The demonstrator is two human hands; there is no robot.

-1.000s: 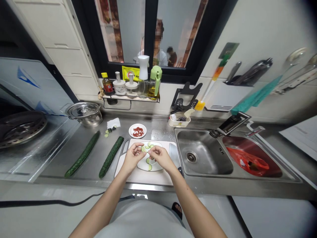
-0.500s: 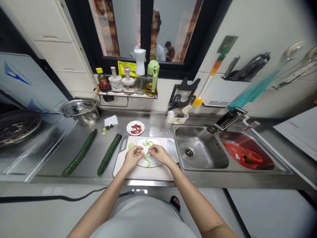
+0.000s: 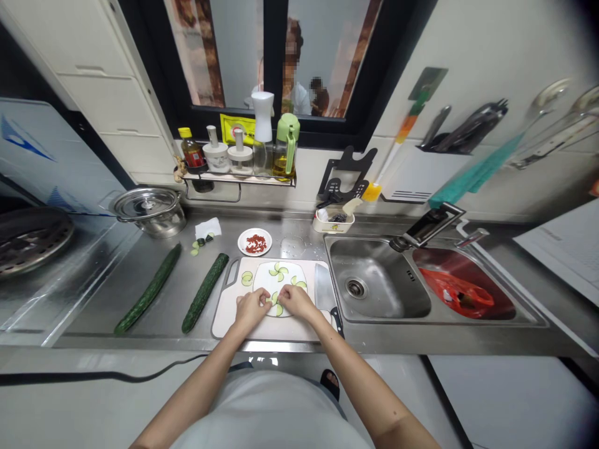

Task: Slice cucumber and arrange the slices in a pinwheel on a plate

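Since the white plate (image 3: 262, 279) rests on the cutting board (image 3: 269, 330) at the lower centre, both hands meet easily over it. Fingertips look drawn together on the left hand (image 3: 251, 308) and the right hand (image 3: 296, 300), beside the nearest cucumber slices (image 3: 279, 310); whether either grip is clamped on one, I can't tell. The knife (image 3: 322, 285) lies along the board's right, presumably to spare the working middle.
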